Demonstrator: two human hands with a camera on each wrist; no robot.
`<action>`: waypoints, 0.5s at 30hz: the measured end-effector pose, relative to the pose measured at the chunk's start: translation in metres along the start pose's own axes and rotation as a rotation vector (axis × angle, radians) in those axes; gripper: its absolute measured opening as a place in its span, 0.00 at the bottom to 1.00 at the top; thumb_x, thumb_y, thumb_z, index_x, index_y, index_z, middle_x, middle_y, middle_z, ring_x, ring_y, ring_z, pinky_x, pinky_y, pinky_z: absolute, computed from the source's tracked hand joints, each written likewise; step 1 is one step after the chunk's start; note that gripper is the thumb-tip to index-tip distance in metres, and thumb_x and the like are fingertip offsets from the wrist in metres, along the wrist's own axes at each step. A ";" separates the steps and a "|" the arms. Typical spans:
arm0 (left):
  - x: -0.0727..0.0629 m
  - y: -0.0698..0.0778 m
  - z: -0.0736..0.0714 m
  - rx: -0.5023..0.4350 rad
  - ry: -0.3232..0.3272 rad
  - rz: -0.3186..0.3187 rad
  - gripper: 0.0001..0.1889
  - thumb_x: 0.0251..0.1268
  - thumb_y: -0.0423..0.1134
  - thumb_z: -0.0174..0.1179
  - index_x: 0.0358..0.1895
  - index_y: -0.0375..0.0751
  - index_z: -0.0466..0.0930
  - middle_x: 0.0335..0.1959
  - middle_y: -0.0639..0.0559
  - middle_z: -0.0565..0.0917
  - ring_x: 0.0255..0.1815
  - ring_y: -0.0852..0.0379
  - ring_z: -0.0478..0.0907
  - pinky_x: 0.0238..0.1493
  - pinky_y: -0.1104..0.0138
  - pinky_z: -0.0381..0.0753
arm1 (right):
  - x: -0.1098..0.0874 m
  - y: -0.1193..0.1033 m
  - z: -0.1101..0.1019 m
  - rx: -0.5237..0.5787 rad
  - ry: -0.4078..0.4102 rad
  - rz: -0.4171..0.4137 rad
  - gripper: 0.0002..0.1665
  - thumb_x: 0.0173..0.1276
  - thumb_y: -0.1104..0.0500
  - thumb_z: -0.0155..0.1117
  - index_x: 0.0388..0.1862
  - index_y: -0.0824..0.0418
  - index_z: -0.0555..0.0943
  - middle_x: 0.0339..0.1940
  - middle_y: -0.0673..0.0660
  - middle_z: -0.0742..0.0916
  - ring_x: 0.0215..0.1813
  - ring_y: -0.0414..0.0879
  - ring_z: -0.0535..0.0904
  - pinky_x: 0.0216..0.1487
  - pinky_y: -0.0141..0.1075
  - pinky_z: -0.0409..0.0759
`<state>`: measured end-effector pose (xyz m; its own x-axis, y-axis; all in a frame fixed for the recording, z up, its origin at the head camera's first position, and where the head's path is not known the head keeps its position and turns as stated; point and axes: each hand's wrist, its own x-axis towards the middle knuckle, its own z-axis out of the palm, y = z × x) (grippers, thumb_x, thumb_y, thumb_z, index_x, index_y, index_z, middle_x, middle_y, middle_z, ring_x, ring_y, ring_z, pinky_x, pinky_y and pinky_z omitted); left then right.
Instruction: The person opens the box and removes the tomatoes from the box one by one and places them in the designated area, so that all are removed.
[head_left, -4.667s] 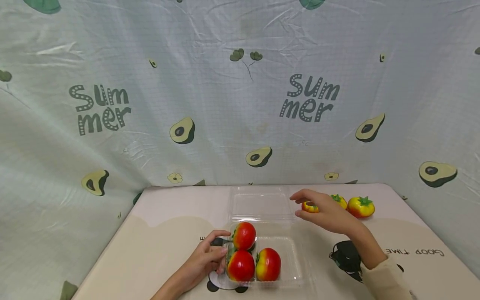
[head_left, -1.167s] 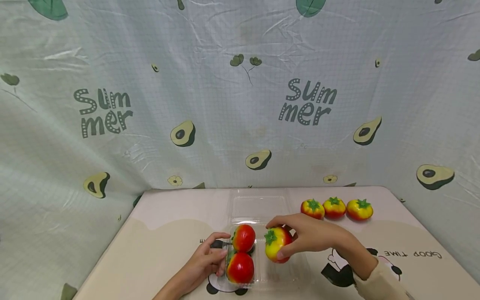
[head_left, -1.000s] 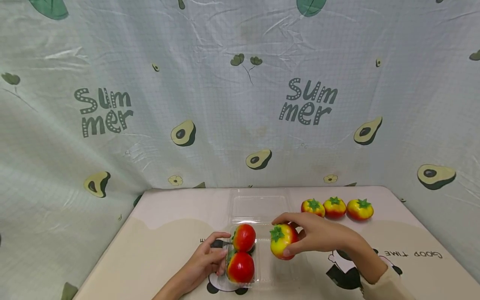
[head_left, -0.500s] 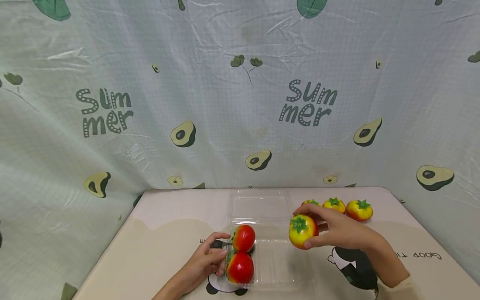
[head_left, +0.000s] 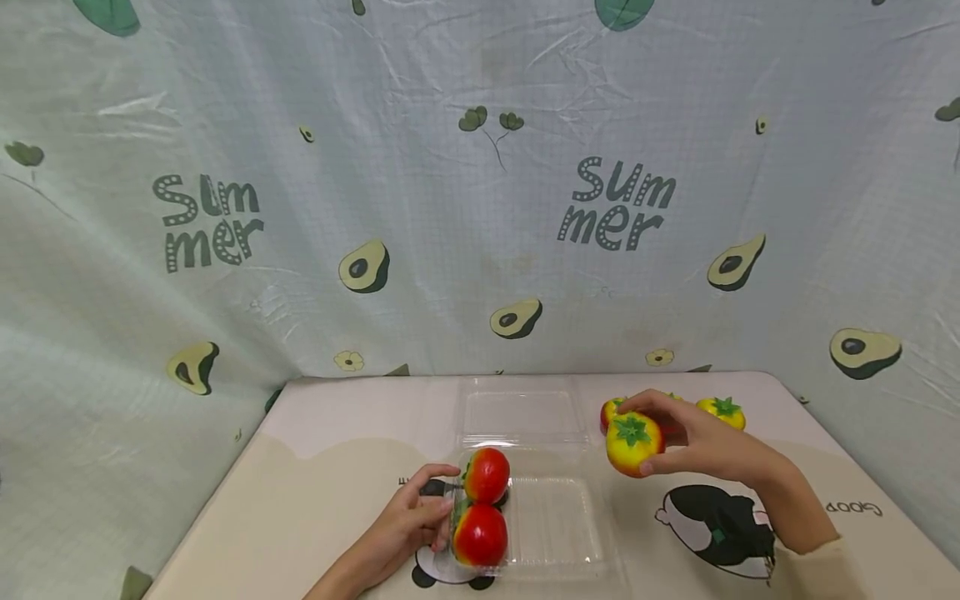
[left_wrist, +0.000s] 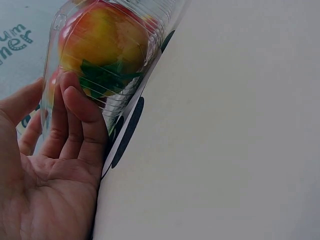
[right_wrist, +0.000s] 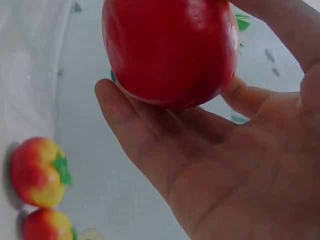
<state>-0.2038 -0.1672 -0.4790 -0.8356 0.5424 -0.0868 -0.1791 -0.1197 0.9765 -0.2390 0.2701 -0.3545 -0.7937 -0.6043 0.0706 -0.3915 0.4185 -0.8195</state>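
My right hand (head_left: pixel 693 437) holds a red-and-yellow tomato (head_left: pixel 632 443), its green leafy top turned up, above the table and right of the clear plastic container (head_left: pixel 558 525). Its red underside fills the top of the right wrist view. Two more tomatoes, the far one (head_left: pixel 487 475) and the near one (head_left: pixel 481 535), lie on their sides in the container's left half. My left hand (head_left: pixel 408 517) grips the container's left rim. In the left wrist view its fingers (left_wrist: pixel 82 115) press the outer wall, close to a tomato's green leaves.
Behind my right hand stands a row of tomatoes: the left one (head_left: pixel 609 412) and middle one are partly hidden, the right one (head_left: pixel 723 411) shows more. The container's open lid (head_left: pixel 521 412) lies toward the back. A printed curtain (head_left: pixel 450 208) hangs behind the table (head_left: pixel 337 467).
My right hand has lifted a tomato out of the container's near right part and carried it right and back, toward the row. My left hand stays at the rim.
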 end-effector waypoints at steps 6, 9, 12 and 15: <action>0.000 0.000 0.000 0.012 -0.010 0.013 0.29 0.83 0.39 0.48 0.77 0.35 0.49 0.26 0.58 0.83 0.26 0.63 0.77 0.38 0.71 0.82 | -0.003 0.013 -0.008 0.005 0.019 0.016 0.35 0.65 0.58 0.74 0.68 0.59 0.70 0.67 0.68 0.77 0.57 0.38 0.79 0.57 0.29 0.82; 0.000 0.000 0.000 0.012 -0.007 0.009 0.29 0.83 0.39 0.48 0.77 0.35 0.49 0.26 0.58 0.83 0.27 0.63 0.77 0.38 0.71 0.82 | -0.004 0.021 -0.012 -0.002 0.027 0.034 0.35 0.64 0.58 0.75 0.67 0.61 0.70 0.67 0.69 0.77 0.57 0.36 0.79 0.57 0.28 0.81; 0.000 -0.001 0.000 0.013 -0.002 0.000 0.29 0.83 0.39 0.48 0.77 0.35 0.48 0.27 0.57 0.83 0.27 0.62 0.77 0.39 0.71 0.83 | -0.005 0.029 -0.014 -0.010 0.031 0.052 0.36 0.63 0.57 0.75 0.66 0.62 0.70 0.66 0.69 0.77 0.56 0.34 0.78 0.56 0.28 0.82; 0.000 -0.002 0.000 0.018 0.003 -0.001 0.29 0.83 0.39 0.48 0.77 0.35 0.49 0.26 0.57 0.83 0.27 0.62 0.77 0.39 0.71 0.83 | -0.004 0.037 -0.015 -0.024 0.045 0.084 0.37 0.62 0.56 0.77 0.66 0.63 0.70 0.65 0.68 0.78 0.56 0.35 0.77 0.56 0.27 0.81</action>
<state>-0.2033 -0.1676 -0.4807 -0.8370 0.5399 -0.0885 -0.1705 -0.1038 0.9799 -0.2567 0.2980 -0.3765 -0.8442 -0.5352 0.0285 -0.3334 0.4828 -0.8098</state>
